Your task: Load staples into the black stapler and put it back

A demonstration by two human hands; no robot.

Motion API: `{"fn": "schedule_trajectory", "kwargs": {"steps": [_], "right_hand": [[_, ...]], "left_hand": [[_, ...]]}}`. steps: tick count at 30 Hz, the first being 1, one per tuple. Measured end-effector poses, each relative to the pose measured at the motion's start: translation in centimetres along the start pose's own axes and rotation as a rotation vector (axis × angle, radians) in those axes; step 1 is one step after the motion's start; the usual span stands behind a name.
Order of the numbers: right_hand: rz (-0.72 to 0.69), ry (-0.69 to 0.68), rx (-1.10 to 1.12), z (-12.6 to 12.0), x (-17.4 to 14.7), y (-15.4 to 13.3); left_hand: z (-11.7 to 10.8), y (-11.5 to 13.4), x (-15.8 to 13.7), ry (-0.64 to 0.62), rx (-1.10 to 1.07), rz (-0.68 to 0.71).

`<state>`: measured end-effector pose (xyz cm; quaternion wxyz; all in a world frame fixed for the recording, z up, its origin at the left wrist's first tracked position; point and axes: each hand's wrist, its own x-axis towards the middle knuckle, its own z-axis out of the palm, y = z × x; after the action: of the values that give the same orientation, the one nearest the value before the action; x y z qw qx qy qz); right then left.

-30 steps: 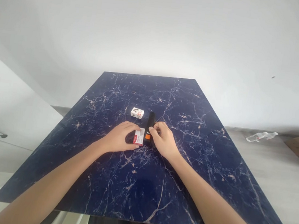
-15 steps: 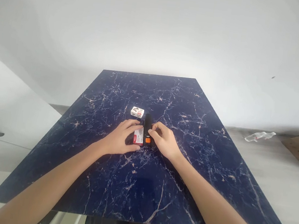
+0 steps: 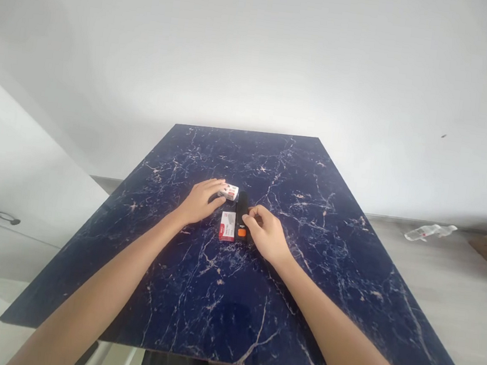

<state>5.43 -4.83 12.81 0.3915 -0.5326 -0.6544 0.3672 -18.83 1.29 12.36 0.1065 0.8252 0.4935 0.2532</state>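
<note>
- Fingers point(image 3: 218, 186) of the left hand point(image 3: 200, 201) are curved loosely over the small white cardboard box with a dark print point(image 3: 228, 192); they touch its near left side, but I cannot tell if they really grip it.
- This small white box lies flat on the dark blue marble-pattern table top point(image 3: 229, 299), near the middle, a little further from the person than the other things.
- Just in front of it lies the white and red flat cardboard box point(image 3: 227, 226), free of both hands.
- Touching this box on its right side is the black plastic stapler with an orange button point(image 3: 242, 217), lying along the table.
- Fingers of the right hand point(image 3: 266, 233) are bent and closed on the near end of the stapler, beside the orange part.
- Risk, as I judge: the three things are very close, so a push from either hand can shift the red box or make the small white box slide away on the smooth surface.
- On the floor far right lies a clear plastic bottle point(image 3: 430, 231).
</note>
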Motion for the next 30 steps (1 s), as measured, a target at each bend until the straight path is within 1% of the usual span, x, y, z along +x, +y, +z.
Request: {"fn": "schedule_trajectory", "kwargs": {"steps": [2,4,6,8,10,14,18,20,22,26,28,30], "right_hand": [[-0.003,-0.014,-0.018,-0.1,0.0,0.0],[-0.021,-0.021,-0.036,-0.2,0.0,0.1],[-0.039,-0.023,-0.044,-0.3,0.1,0.2],[-0.052,-0.027,-0.047,-0.3,0.1,0.2],[-0.060,-0.030,-0.054,-0.3,0.2,0.2],[-0.064,-0.046,-0.090,-0.3,0.2,0.3],[-0.070,-0.055,-0.119,-0.2,0.1,0.3],[-0.083,-0.052,-0.134,-0.2,0.1,0.1],[-0.107,-0.045,-0.152,-0.2,0.0,0.0],[-0.148,-0.038,-0.166,-0.1,0.0,-0.1],[-0.153,-0.039,-0.168,-0.1,-0.1,0.0],[-0.154,-0.040,-0.176,-0.1,-0.1,0.0]], "left_hand": [[0.0,0.7,-0.4,0.031,0.067,0.040],[-0.2,1.3,-0.9,0.030,0.084,0.072],[-0.4,1.6,-1.3,-0.007,0.047,0.105],[-0.4,1.6,-1.3,-0.026,-0.001,0.108],[-0.2,1.6,-1.1,-0.019,-0.007,0.068],[0.4,1.4,-0.9,0.032,0.066,-0.056],[0.6,1.2,-0.9,0.161,0.191,-0.212],[0.6,1.2,-1.0,0.200,0.202,-0.263],[0.6,1.3,-1.0,0.157,0.148,-0.227],[0.3,2.1,-1.5,-0.044,0.049,0.046],[0.1,2.4,-1.7,-0.085,0.014,0.136],[0.0,2.4,-1.9,-0.087,-0.013,0.151]]}}
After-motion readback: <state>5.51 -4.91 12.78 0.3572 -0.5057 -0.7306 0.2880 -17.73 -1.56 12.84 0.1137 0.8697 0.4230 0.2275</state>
